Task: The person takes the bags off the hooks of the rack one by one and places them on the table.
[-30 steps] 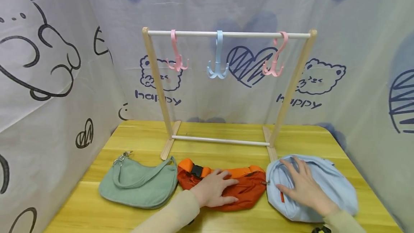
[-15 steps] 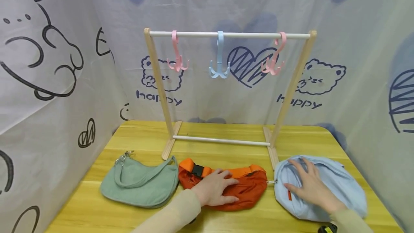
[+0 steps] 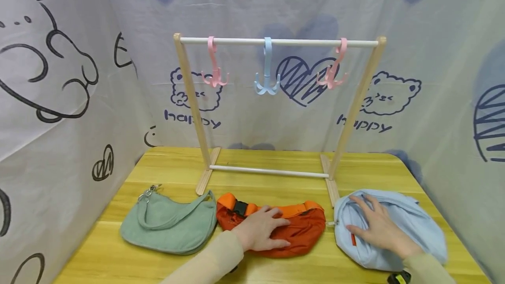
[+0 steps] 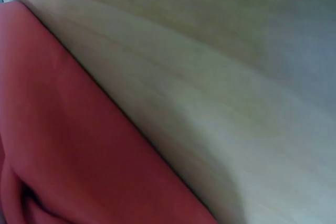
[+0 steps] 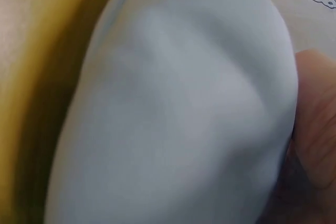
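An orange-red waist bag (image 3: 305,233) with an orange strap and black buckle lies mid-table in the head view. On top of it rests my left hand (image 3: 262,231), fingers spread. To its right, my right hand (image 3: 380,231) lies on a light blue bag (image 3: 420,231), thumb and fingers apart over the folded fabric. That bag (image 5: 173,108) fills most of the right wrist view, with part of the hand (image 5: 317,114) at its edge. Smooth red fabric of the waist bag (image 4: 79,129) shows in the left wrist view. A green shoulder bag (image 3: 169,236) lies at the left.
Behind the bags stands a wooden rack with a white top rail (image 3: 300,43). From the rail hang a left pink hook (image 3: 215,76), a blue hook (image 3: 267,84) and a right pink hook (image 3: 332,80). Printed cloth surrounds the yellow wood-grain table (image 3: 272,189).
My right hand and the light blue bag have shifted slightly right, opening a small gap from the waist bag. The right pink hook has swung a little. My left hand stays in place.
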### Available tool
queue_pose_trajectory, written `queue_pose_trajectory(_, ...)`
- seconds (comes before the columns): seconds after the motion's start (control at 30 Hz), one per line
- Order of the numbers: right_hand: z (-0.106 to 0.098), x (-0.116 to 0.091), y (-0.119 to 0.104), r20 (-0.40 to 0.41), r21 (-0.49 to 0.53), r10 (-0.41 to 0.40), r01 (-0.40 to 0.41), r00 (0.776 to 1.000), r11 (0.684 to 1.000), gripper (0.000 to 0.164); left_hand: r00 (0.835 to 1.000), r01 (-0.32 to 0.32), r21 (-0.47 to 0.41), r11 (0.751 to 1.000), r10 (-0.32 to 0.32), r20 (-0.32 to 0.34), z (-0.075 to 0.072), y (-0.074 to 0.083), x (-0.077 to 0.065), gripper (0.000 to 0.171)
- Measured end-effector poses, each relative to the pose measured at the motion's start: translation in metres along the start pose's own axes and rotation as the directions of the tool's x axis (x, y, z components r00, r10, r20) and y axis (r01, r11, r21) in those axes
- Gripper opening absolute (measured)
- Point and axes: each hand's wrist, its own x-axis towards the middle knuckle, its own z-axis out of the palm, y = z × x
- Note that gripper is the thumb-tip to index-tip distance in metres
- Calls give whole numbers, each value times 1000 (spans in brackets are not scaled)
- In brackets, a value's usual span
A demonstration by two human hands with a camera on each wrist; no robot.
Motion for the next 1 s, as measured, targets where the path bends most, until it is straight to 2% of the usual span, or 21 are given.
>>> queue_pose_trajectory(0.17, -3, -1, -6, 58, 23, -53, 51, 997, 998, 69, 1000, -11, -2, 1000, 11, -6, 0, -1, -2, 57)
queue_pose_trajectory(0.37, -4, -3, -10, 109, 57, -22, 16, 994, 998, 69, 1000, -2, -11, 1000, 3, 16, -2, 4, -5, 57)
queue_pose_trajectory(0.73, -5, -5, -15, 81, 41, -8, 4, 997, 999, 69, 999, 32, -26, 999, -31, 32, -6, 12, -6, 59)
queue_pose_trajectory(0.9, -12, 0, -20, 87, 67, -5, -1, 996, 998, 72, 993, 85, -125, 989, -74, 91, -20, 8, -8, 62)
queue_pose_trajectory(1.0, -24, 3, -25, 67, 74, 6, -11, 998, 997, 72, 993, 108, -183, 977, -96, 74, -31, 2, -11, 64)
